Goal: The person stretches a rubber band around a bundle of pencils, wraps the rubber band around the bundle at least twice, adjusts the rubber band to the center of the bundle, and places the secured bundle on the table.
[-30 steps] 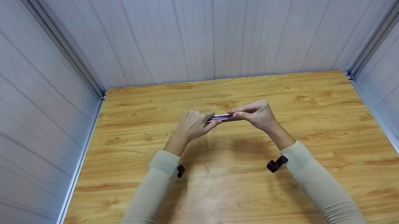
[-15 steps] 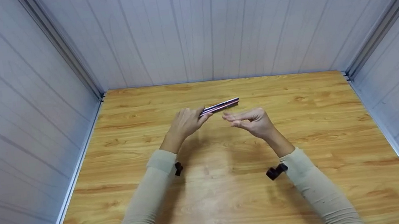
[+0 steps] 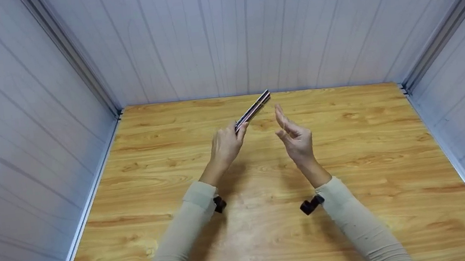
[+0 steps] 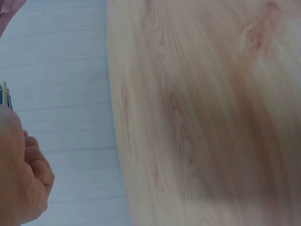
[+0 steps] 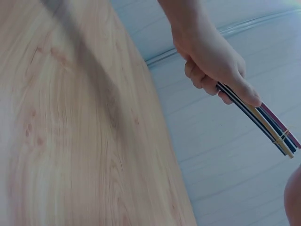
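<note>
My left hand (image 3: 225, 147) grips one end of a bundle of slim, pencil-like sticks (image 3: 253, 110), held above the table and pointing up and to the right. The sticks are dark, reddish and pale wood-coloured. In the right wrist view a thin rubber band (image 5: 281, 137) circles the bundle near its free end. My right hand (image 3: 299, 140) is apart from the bundle, to its right, with its fingers extended and thumb spread from them. A faint yellowish strand seems to span the gap between that thumb and the fingers, too thin to identify surely.
The wood-grain table (image 3: 263, 233) spreads below both hands. Pale panel walls (image 3: 225, 34) enclose it at the back and both sides. A small black camera (image 3: 311, 205) sits at the right wrist, another (image 3: 220, 204) at the left.
My right hand has let go of the bundle, drawn back and spread its fingers and thumb. My left hand has turned the bundle from level to steeply slanted, its free end away from me.
</note>
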Motion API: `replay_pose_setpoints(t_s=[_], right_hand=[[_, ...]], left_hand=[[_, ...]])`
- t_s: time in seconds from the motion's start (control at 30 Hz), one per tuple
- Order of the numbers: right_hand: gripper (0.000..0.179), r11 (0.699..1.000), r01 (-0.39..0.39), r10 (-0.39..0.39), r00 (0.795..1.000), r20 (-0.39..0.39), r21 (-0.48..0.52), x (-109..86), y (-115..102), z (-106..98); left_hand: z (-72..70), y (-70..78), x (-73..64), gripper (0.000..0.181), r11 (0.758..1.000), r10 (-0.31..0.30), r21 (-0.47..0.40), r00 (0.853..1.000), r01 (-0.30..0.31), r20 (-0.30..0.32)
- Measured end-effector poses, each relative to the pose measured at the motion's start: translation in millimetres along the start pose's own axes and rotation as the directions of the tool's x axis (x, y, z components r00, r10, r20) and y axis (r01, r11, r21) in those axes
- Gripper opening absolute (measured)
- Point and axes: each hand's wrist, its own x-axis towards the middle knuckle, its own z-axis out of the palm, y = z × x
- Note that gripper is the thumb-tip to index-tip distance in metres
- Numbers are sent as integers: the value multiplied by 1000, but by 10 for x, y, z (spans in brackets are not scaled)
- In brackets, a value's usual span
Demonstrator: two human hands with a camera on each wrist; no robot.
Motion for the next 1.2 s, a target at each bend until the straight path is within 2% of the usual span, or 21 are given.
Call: replay_pose_setpoints(t_s=[0.17,0.27,0.37,0.47,0.53,0.63,0.77,0.9,1.0,1.07,1.2], right_hand=[[100,983,-121,138,983,-123,139,42,8,-10],[105,962,-168,203,967,-156,215,80,18,-21],[107,933,-199,260,948,-181,298,130,25,-34],[107,904,-221,306,932,-193,365,179,25,-55],[104,891,-238,326,928,-181,386,206,26,-79],[94,883,-263,344,925,-158,389,233,30,-133],[69,885,-286,360,921,-149,367,249,38,-222],[44,884,-308,374,917,-137,351,256,38,-288],[31,891,-310,359,928,-98,332,261,42,-329],[26,897,-320,353,934,-59,307,264,39,-355],[28,906,-359,363,931,24,223,274,15,-411]], left_hand=[[31,41,-57,47,1000,-10,-22,996,8,-93],[26,60,-78,47,1000,1,-30,991,-5,-133],[21,65,-92,57,998,55,-2,982,-56,-180],[15,57,-106,73,990,144,40,961,-138,-237],[5,44,-117,81,976,215,84,938,-200,-272],[-24,5,-126,77,939,339,175,887,-297,-313],[-91,-83,-93,67,866,492,278,804,-415,-334],[-194,-150,-31,56,791,607,325,735,-519,-302],[-279,-171,5,47,732,672,363,700,-577,-243],[-330,-178,21,44,698,703,382,682,-606,-202],[-410,-177,56,46,652,740,398,656,-645,-149]])
